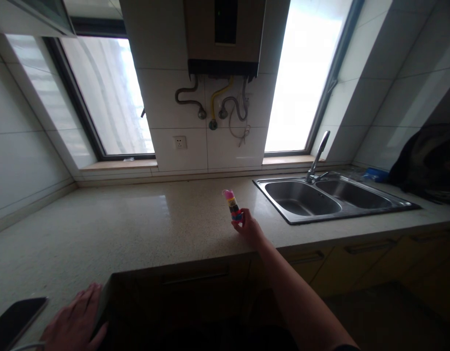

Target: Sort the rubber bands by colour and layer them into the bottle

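My right hand (pixel 247 226) reaches out over the counter and grips a small multicoloured tube (pixel 232 207) near its lower end. The tube has a pink top with a thin pale loop, then yellow, dark, red and blue bands; its exact kind I cannot make out. It is tilted slightly, and whether its base touches the counter is hard to tell. At the lower left, my left hand (pixel 76 317) lies on the counter's edge, fingers stretched out and thumb apart. Close beside it is a dark smartphone (pixel 18 317) with a pale cable near it.
The pale speckled countertop (pixel 118 229) turns a corner at the left. A double steel sink (pixel 301 197) with a tap (pixel 319 156) is set in at the right. Beyond it are a blue item (pixel 376 174) and a dark bag-like bundle (pixel 427 161). A water heater (pixel 225 36) hangs above.
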Demonstrator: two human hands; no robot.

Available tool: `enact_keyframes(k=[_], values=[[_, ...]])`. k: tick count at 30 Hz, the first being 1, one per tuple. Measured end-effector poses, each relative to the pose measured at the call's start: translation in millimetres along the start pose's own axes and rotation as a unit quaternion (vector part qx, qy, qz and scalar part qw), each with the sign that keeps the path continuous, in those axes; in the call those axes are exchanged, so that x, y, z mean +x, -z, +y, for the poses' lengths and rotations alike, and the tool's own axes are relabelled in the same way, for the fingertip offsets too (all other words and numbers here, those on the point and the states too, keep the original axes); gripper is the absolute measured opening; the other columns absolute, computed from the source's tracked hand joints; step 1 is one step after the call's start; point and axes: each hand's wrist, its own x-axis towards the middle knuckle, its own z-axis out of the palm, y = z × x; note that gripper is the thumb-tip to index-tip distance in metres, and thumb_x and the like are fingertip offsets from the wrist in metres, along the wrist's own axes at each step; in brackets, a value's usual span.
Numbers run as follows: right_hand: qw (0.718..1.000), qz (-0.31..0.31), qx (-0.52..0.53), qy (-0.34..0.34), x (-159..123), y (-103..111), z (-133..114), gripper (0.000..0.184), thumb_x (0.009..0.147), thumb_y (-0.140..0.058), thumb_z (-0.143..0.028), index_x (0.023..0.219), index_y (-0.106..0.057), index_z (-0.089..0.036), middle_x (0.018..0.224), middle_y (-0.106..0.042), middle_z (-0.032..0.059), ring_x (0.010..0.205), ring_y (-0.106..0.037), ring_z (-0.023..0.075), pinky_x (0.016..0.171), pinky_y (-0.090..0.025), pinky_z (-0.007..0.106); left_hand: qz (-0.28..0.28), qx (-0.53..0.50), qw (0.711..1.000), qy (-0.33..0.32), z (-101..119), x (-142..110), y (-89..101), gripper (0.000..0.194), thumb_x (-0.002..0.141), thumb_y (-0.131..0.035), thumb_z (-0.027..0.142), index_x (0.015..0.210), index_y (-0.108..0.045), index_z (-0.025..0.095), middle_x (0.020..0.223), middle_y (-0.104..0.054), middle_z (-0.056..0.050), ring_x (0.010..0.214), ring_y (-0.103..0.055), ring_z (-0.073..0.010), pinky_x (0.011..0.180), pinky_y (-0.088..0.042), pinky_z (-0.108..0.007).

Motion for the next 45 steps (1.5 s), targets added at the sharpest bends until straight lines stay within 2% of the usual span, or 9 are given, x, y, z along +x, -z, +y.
enact_keyframes(k=[5, 8, 14, 19, 28, 36, 40, 45], values=[[0.999, -0.012, -0.036, 0.004, 0, -2, 1, 0.048, 0.085, -0.062, -0.043, 0.123, -0.038, -0.026, 0.092, -0.071, 0.0047, 0.072, -0.066, 0.0222, 0.063, -0.044, 0.031, -0.004, 0.001, 1.0, -0.004, -6, -2, -13.0, 0.082, 0.076, -0.044, 0.042, 0.143, -0.047, -0.006, 0.15, -0.045, -0.027, 0.136, -0.041, -0.0409, 0.114, -0.028, -0.052], [0.999, -0.016, -0.043, 0.006, 0, -1, 1, 0.049, 0.086, -0.061, -0.044, 0.124, -0.036, -0.026, 0.093, -0.071, 0.0051, 0.072, -0.067, 0.0224, 0.062, -0.044, 0.03, -0.009, 0.003, 1.0, -0.002, -6, -3, -14.6, 0.081, 0.078, -0.041, 0.042, 0.144, -0.046, -0.005, 0.151, -0.043, -0.026, 0.136, -0.041, -0.0405, 0.114, -0.027, -0.052], [0.999, -0.023, -0.047, 0.011, -1, 0, -2, 0.049, 0.088, -0.061, -0.044, 0.125, -0.036, -0.025, 0.096, -0.071, 0.006, 0.075, -0.068, 0.0233, 0.063, -0.044, 0.031, -0.003, 0.004, 1.0, 0.0, 0, -3, -1.5, 0.078, 0.082, -0.036, 0.041, 0.144, -0.045, -0.006, 0.151, -0.044, -0.026, 0.135, -0.042, -0.0408, 0.112, -0.029, -0.054], [0.995, -0.039, -0.09, 0.018, -3, 0, -7, 0.048, 0.089, -0.06, -0.043, 0.126, -0.037, -0.025, 0.103, -0.071, 0.0098, 0.082, -0.07, 0.0267, 0.067, -0.044, 0.033, -0.016, 0.004, 1.0, -0.004, 2, 1, 5.8, 0.08, 0.077, -0.039, 0.042, 0.14, -0.05, -0.006, 0.148, -0.047, -0.027, 0.133, -0.044, -0.0414, 0.112, -0.03, -0.054], [0.99, -0.057, -0.127, 0.018, -3, 0, -10, 0.047, 0.09, -0.059, -0.043, 0.128, -0.037, -0.025, 0.104, -0.071, 0.0098, 0.08, -0.069, 0.0271, 0.066, -0.041, 0.033, -0.045, 0.001, 0.999, 0.02, 11, 4, 22.0, 0.079, 0.074, -0.041, 0.041, 0.14, -0.05, -0.001, 0.148, -0.048, -0.025, 0.134, -0.044, -0.0397, 0.112, -0.03, -0.052], [0.99, -0.052, -0.129, 0.007, -2, 0, -9, 0.049, 0.092, -0.056, -0.046, 0.13, -0.034, -0.023, 0.103, -0.072, 0.0117, 0.079, -0.069, 0.0277, 0.064, -0.04, 0.032, -0.05, 0.028, 0.998, 0.003, 10, 5, 20.9, 0.08, 0.075, -0.043, 0.04, 0.141, -0.049, -0.004, 0.15, -0.045, -0.026, 0.137, -0.043, -0.0393, 0.114, -0.028, -0.05], [0.99, -0.048, -0.135, -0.001, -2, -2, -7, 0.052, 0.093, -0.055, -0.047, 0.132, -0.032, -0.022, 0.102, -0.072, 0.0128, 0.076, -0.07, 0.0281, 0.063, -0.04, 0.032, -0.051, 0.014, 0.998, 0.018, 10, 5, 20.8, 0.079, 0.074, -0.044, 0.041, 0.141, -0.05, 0.0, 0.149, -0.048, -0.024, 0.136, -0.044, -0.0392, 0.114, -0.029, -0.051], [0.991, -0.045, -0.125, -0.002, -2, -3, -5, 0.051, 0.092, -0.055, -0.048, 0.131, -0.033, -0.022, 0.101, -0.073, 0.0129, 0.074, -0.069, 0.028, 0.062, -0.041, 0.033, -0.069, 0.0, 0.998, 0.01, 9, 7, 22.9, 0.081, 0.072, -0.046, 0.042, 0.14, -0.05, -0.002, 0.149, -0.047, -0.027, 0.137, -0.043, -0.0407, 0.114, -0.029, -0.052]])
